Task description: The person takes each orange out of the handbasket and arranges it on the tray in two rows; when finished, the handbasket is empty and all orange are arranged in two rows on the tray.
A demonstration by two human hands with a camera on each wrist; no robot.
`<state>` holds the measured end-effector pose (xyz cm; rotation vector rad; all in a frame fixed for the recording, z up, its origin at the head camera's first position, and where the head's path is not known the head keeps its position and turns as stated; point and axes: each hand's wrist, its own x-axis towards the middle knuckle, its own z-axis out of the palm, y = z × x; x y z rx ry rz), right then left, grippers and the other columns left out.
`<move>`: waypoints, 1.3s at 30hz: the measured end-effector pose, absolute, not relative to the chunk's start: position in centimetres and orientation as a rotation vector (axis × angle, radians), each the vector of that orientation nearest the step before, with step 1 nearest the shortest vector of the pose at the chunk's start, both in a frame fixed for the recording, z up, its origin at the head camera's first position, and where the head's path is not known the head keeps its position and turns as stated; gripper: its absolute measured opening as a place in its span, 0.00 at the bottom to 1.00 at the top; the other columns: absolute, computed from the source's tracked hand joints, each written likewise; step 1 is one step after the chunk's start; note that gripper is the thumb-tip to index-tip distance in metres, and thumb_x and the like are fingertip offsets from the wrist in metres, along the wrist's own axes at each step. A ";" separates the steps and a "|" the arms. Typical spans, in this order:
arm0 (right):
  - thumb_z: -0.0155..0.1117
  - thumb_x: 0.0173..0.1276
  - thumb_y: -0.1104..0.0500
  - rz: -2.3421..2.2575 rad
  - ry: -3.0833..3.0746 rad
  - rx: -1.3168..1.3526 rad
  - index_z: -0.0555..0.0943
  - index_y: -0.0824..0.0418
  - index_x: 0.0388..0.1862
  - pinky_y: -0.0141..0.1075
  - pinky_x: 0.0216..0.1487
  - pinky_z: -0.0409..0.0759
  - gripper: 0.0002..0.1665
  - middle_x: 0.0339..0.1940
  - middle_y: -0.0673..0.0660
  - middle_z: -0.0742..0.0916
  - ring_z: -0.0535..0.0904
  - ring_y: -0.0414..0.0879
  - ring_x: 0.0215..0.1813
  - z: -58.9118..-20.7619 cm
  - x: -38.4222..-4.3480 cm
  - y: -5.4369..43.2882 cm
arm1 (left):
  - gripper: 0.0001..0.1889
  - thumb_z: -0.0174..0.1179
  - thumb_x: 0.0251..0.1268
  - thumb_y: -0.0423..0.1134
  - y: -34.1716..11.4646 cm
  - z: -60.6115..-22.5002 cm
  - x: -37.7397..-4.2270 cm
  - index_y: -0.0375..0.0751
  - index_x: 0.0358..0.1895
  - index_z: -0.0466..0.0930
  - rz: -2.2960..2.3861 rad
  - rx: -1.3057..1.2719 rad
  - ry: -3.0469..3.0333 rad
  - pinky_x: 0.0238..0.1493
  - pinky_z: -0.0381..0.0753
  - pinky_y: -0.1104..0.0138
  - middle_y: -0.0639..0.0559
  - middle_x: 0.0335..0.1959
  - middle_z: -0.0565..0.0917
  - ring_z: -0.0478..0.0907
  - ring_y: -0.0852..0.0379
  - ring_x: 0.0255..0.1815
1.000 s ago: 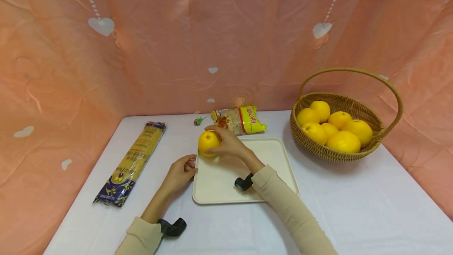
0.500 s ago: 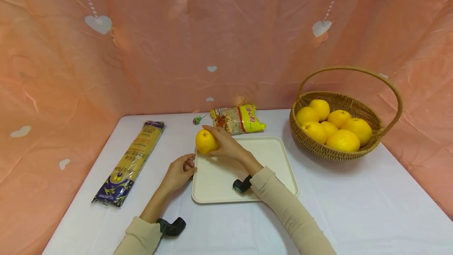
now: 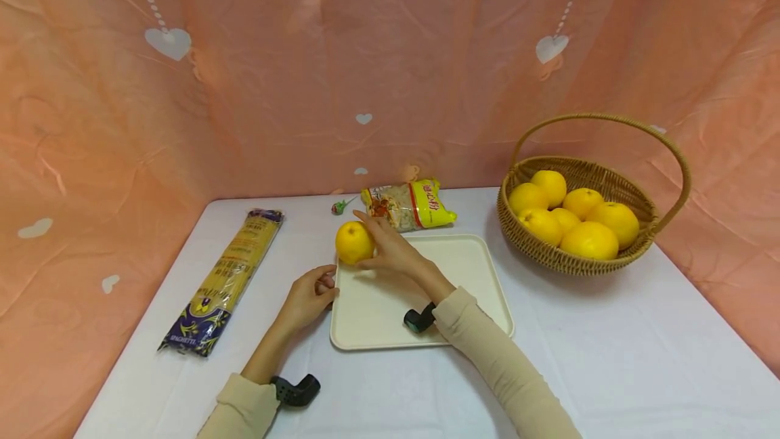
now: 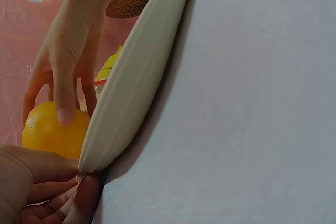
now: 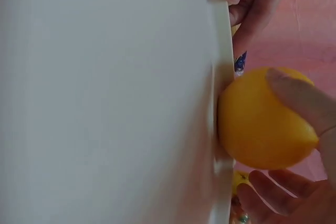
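An orange sits at the far left corner of a cream rectangular tray, right against its rim. My right hand is spread around its right side. In the right wrist view the thumb lies on the orange, while the other fingers stand off its surface. My left hand pinches the tray's left edge; the left wrist view shows thumb and fingers on either side of the rim.
A handled wicker basket of several oranges stands at the right. Spaghetti in a long packet lies at the left. Behind the tray are a yellow-and-clear food bag and a small lollipop.
The right hand has loosened from the orange, its fingers lifting and spreading away. The orange has shifted slightly toward the tray's far left corner. The left hand stays at the tray edge.
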<state>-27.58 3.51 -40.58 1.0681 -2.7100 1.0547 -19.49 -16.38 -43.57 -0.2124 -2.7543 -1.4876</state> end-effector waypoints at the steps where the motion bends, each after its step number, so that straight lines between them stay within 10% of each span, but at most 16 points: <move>1: 0.75 0.51 0.53 1.049 -2.712 1.063 0.51 0.52 0.74 0.50 0.61 0.68 0.57 0.60 0.66 0.70 0.69 0.55 0.60 -40.4 -27.5 3.6 | 0.22 0.60 0.55 0.25 -16.4 -43.6 -19.5 0.26 0.56 0.72 -1.487 -0.214 -2.756 0.28 0.76 0.72 0.44 0.34 0.77 0.75 0.57 0.30; 10: 0.64 0.62 0.48 1.064 -2.690 1.033 0.56 0.59 0.72 0.50 0.66 0.62 0.44 0.69 0.60 0.66 0.63 0.54 0.68 -38.0 -26.1 6.3 | 0.22 0.59 0.55 0.25 -16.3 -44.1 -19.7 0.26 0.56 0.71 -1.504 -0.213 -2.753 0.28 0.76 0.72 0.44 0.34 0.77 0.75 0.57 0.30; 28: 0.67 0.60 0.61 0.974 -2.415 0.865 0.69 0.60 0.63 0.48 0.50 0.76 0.32 0.56 0.61 0.75 0.74 0.55 0.52 -32.4 -23.3 18.9 | 0.23 0.59 0.55 0.24 -16.3 -44.0 -19.8 0.26 0.57 0.71 -1.500 -0.210 -2.772 0.28 0.77 0.71 0.44 0.34 0.77 0.74 0.57 0.30; 39: 0.61 0.65 0.54 0.802 -2.711 0.484 0.69 0.70 0.61 0.60 0.57 0.63 0.31 0.59 0.69 0.73 0.65 0.65 0.60 -26.2 -24.9 29.1 | 0.24 0.59 0.56 0.24 -16.8 -44.2 -19.9 0.26 0.58 0.70 -1.474 -0.222 -2.779 0.28 0.76 0.71 0.44 0.34 0.77 0.74 0.57 0.30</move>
